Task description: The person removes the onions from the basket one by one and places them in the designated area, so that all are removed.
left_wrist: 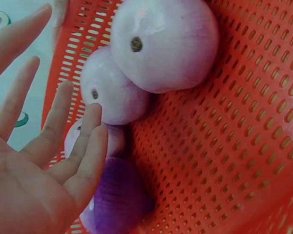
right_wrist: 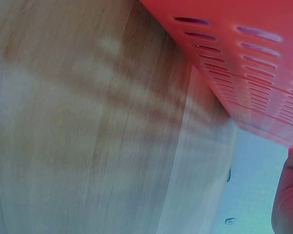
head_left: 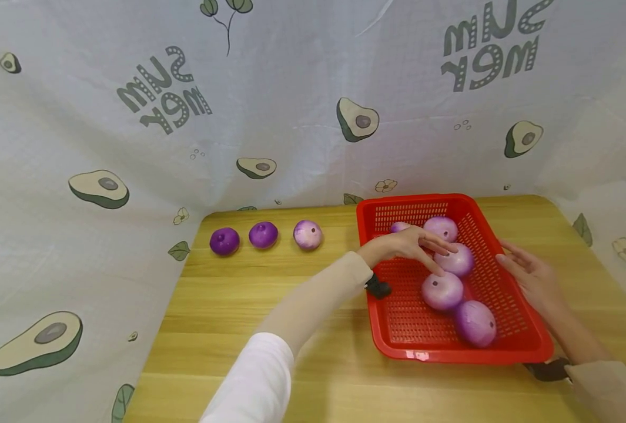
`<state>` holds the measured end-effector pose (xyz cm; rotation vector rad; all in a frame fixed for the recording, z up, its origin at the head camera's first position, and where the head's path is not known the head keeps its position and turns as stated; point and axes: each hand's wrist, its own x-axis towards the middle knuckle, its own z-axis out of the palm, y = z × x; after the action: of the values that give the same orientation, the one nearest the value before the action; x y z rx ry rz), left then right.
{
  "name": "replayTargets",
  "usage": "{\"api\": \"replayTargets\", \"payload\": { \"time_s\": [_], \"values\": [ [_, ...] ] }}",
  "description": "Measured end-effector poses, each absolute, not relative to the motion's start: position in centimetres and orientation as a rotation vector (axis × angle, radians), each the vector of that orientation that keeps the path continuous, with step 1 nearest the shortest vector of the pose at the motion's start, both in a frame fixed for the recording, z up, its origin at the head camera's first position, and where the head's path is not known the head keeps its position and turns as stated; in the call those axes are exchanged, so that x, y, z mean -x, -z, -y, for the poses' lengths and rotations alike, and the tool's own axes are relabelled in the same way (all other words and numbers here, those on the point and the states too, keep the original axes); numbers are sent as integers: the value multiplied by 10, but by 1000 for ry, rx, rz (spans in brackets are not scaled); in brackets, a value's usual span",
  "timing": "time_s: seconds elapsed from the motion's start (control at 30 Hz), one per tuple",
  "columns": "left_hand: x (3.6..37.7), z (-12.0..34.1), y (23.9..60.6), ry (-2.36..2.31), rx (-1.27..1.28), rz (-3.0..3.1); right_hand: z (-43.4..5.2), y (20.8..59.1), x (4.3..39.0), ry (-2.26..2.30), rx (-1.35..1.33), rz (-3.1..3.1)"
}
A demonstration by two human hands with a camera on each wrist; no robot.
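Beige sleeves point(head_left: 313, 299) (white upper left point(head_left: 254, 382)); black wrist straps point(head_left: 378, 288).

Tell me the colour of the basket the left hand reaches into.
The basket is bright red, perforated plastic; the head view shows it best.

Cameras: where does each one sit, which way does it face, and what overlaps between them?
Head: above the wooden table, looking forward and down at the red basket of pale purple balls; both sleeved arms show, left hand spread over the balls, right hand at the basket's right wall.
Left wrist: inside the basket, facing the balls; open palm and fingers show.
Right wrist: low beside the basket, facing its outer wall and the table; one fingertip at the edge.
Shared: all three views show the red basket; head and left wrist share the balls.
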<state>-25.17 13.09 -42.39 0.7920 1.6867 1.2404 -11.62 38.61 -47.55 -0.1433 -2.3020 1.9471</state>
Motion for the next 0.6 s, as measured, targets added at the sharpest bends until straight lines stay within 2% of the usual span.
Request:
{"api": "replayTargets", "payload": {
  "time_s": [0.6],
  "values": [
    [254,-144,440,-988,-914,-1746,-388,478,118,-1831,188,2379]
  ]
}}
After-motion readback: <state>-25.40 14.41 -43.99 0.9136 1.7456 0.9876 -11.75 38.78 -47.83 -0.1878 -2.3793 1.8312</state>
